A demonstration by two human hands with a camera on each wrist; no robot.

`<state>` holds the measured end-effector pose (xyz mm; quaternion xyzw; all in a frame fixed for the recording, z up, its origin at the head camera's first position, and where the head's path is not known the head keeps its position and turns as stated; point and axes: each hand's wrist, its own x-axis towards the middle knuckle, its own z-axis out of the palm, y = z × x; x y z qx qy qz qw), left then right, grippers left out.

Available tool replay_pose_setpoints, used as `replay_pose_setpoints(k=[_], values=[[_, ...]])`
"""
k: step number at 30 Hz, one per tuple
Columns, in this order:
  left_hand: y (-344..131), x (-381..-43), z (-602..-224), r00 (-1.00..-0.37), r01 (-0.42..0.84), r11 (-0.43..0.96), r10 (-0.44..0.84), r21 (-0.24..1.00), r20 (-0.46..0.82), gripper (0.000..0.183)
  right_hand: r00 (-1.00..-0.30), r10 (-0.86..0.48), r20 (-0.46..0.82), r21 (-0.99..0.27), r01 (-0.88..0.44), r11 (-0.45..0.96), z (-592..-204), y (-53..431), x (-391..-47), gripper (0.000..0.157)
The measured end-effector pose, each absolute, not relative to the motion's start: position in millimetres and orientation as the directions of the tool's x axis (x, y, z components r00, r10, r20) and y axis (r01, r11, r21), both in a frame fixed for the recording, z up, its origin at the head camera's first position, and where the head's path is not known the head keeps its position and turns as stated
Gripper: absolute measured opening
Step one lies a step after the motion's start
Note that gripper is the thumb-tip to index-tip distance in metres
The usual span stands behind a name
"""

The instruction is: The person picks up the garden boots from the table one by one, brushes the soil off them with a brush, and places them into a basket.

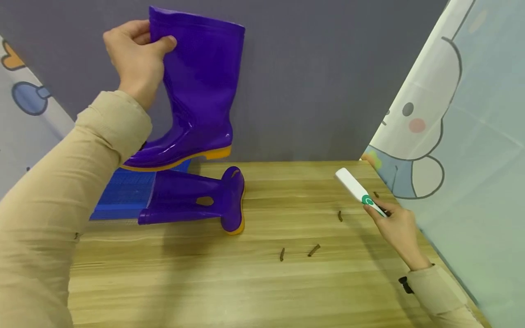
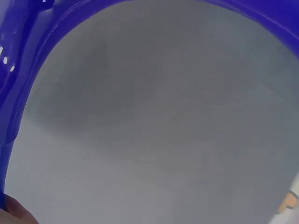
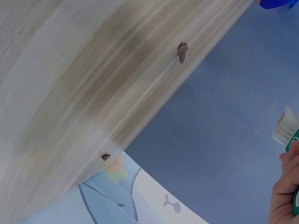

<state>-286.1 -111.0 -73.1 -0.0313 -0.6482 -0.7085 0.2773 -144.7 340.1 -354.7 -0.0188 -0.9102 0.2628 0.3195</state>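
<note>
My left hand grips the shaft of a glossy purple rain boot near its top rim, thumb on the near side. The boot hangs upright above the table, yellow sole down, toe to the left; its purple curve fills the edge of the left wrist view. A second purple boot lies below with brown patches on it. In my right hand is a white and green brush, raised at the right side. Pale bristles show on the brush in the right wrist view.
The second boot's shaft overlaps a blue mesh-like piece on the wood-grain table. Several small brown bits are scattered on the tabletop. A grey wall stands behind, with cartoon-printed sheets at both sides.
</note>
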Motion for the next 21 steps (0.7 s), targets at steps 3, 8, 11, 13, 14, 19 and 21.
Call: replay_pose_setpoints(k=[3, 8, 11, 13, 14, 19, 21], values=[[-127.9, -289.2, -71.7, -0.838, 0.414, -0.005, -0.393, 0.91, 0.379, 0.032, -0.802, 0.21, 0.559, -0.496, -0.121, 0.86, -354.1, 340.6, -141.2, 0.034], [-157.0, -297.1, -70.2, -0.822, 0.379, 0.006, -0.458, 0.925, 0.34, 0.033, -0.803, 0.215, 0.556, -0.495, -0.113, 0.862, -350.4, 342.1, -138.3, 0.034], [-172.6, -301.0, -73.4, -0.804, 0.374, 0.013, -0.494, 0.927, 0.331, 0.032, -0.799, 0.219, 0.56, -0.493, -0.11, 0.863, -348.6, 344.0, -137.7, 0.033], [-182.6, -303.3, -77.9, -0.79, 0.374, 0.012, -0.52, 0.927, 0.325, 0.032, -0.802, 0.221, 0.555, -0.493, -0.103, 0.864, -348.7, 345.0, -137.1, 0.033], [-187.6, -304.5, -80.4, -0.783, 0.373, 0.007, -0.535, 0.928, 0.319, 0.032, -0.803, 0.22, 0.555, -0.491, -0.103, 0.865, -349.0, 345.3, -136.8, 0.033], [-209.5, -312.3, -92.5, -0.75, 0.391, -0.019, -0.586, 0.92, 0.306, 0.035, -0.805, 0.213, 0.554, -0.493, -0.111, 0.863, -351.1, 345.7, -135.2, 0.033], [-216.9, -315.0, -96.3, -0.738, 0.401, -0.019, -0.599, 0.916, 0.31, 0.035, -0.802, 0.215, 0.557, -0.493, -0.111, 0.863, -351.0, 345.7, -134.9, 0.033]])
